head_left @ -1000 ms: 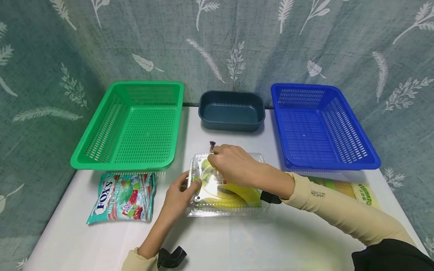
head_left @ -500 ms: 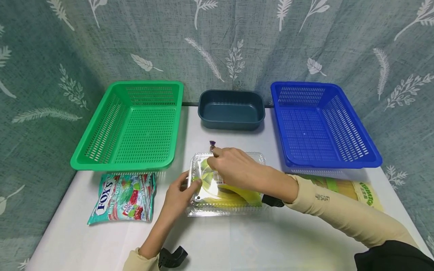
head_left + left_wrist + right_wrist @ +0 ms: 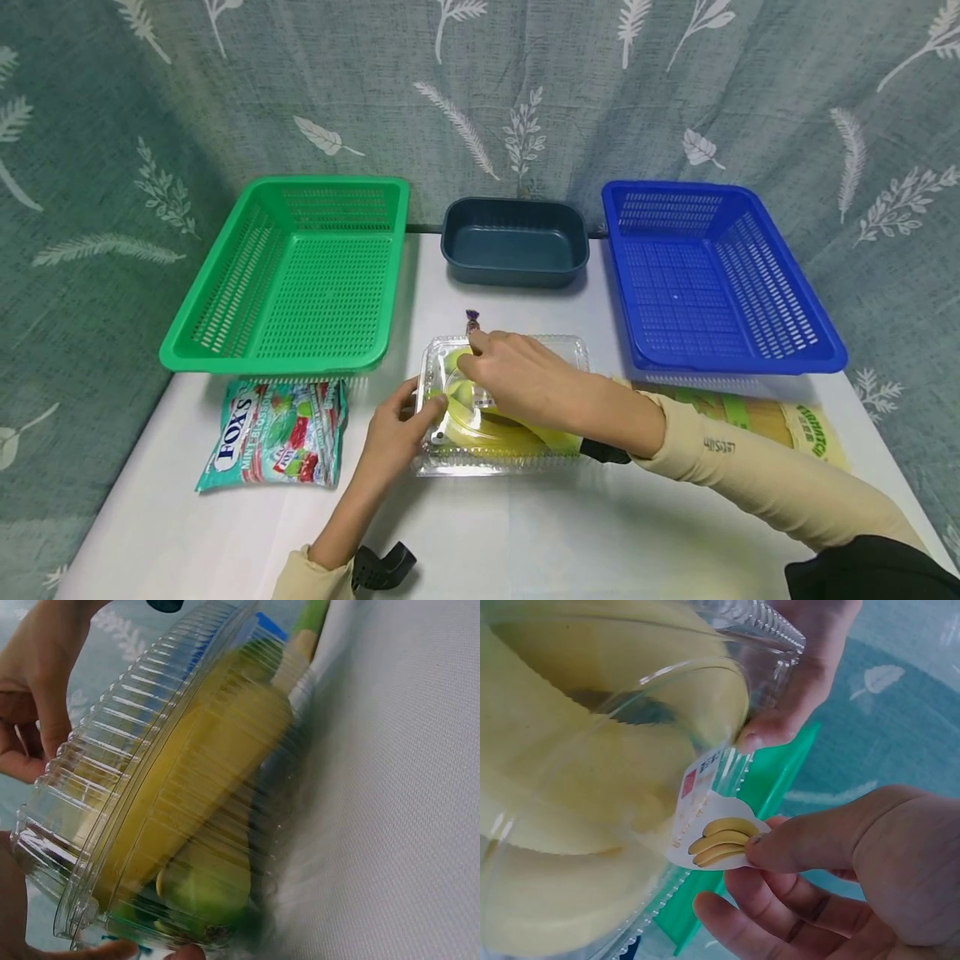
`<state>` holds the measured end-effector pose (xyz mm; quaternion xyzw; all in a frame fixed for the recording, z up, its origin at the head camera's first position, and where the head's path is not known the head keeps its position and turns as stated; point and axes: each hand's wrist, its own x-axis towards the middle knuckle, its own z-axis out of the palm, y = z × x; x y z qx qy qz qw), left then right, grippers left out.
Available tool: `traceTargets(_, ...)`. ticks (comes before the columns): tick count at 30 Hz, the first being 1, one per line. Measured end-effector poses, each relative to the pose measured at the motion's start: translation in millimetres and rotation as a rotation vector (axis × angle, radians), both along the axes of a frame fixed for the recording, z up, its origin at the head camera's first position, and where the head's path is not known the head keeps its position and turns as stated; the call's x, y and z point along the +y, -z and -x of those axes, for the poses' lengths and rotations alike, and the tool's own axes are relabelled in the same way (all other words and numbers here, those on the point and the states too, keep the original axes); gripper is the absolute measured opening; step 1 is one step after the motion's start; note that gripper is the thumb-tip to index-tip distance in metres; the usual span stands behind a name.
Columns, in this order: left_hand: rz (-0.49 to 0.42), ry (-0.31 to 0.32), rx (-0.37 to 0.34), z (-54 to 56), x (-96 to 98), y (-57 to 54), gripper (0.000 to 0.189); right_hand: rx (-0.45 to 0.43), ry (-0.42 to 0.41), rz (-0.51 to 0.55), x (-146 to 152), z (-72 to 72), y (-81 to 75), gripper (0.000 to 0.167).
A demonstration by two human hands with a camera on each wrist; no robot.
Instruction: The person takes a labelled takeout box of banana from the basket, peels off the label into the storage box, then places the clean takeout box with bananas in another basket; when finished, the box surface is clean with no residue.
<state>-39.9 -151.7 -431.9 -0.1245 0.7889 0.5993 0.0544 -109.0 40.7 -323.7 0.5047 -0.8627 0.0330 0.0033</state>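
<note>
A clear plastic clamshell box (image 3: 480, 468) with yellow bananas (image 3: 495, 437) inside lies mid-table. My left hand (image 3: 397, 429) grips its left side, thumb on the lid's edge and fingers down the wall. Over the lid, the thumb and index finger of my right hand (image 3: 517, 372) pinch the edge of a white label (image 3: 718, 841) printed with bananas. In the right wrist view this part of the label stands bent up from the lid, while its other part, with a red patch, lies against the plastic. The left wrist view shows the box's ribbed side (image 3: 112, 772) close up.
Behind the box stand a green basket (image 3: 270, 365), a dark teal tray (image 3: 517, 276) and a blue basket (image 3: 735, 364). A Fox's candy bag (image 3: 281, 437) lies left, a pasta packet (image 3: 813, 433) right under my forearm. One wrapped candy (image 3: 472, 318) sits just beyond the box.
Both hands stay nearly in place. Below my right fingers the label has tilted and shifted slightly left; its red patch no longer shows in the head view.
</note>
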Motion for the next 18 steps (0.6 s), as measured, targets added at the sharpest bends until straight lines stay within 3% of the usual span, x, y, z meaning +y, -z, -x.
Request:
traceTargets(8, 0.020, -0.001, 0.002, 2.3, 1.0, 0.5, 0.058, 0.026, -0.020, 0.019, 2.1, -5.2, -3.4, 0.017)
traceTargets(18, 0.032, -0.005, -0.012, 3.2, 1.1, 1.3, 0.061, 0.050, -0.060, 0.068, 5.3, -10.0, -7.9, 0.019)
